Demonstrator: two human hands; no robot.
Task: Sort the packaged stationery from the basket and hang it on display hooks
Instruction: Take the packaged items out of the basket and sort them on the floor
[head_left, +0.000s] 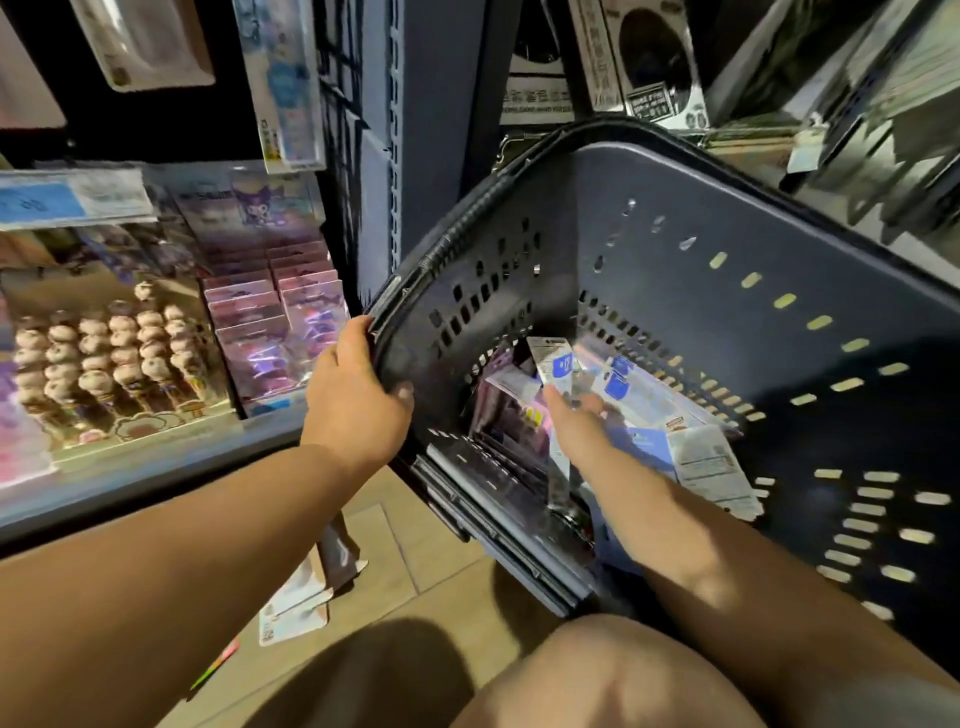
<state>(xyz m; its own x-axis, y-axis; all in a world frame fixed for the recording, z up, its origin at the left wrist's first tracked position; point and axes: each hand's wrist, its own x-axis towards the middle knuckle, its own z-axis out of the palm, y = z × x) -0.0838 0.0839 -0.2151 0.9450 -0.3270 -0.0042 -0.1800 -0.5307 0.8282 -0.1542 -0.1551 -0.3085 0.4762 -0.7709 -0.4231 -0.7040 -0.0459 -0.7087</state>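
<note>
Packets (553, 364) could spill if my left hand (358, 389), gripping the tilted basket (675, 208) by its rim, slips; right hand (574, 421) reaches among them, hold unclear.

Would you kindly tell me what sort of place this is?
Most likely a stationery or gift shop aisle: carded packets and character pens on a lit shelf, a price label, and a shopping basket holding packaged stationery.
</note>
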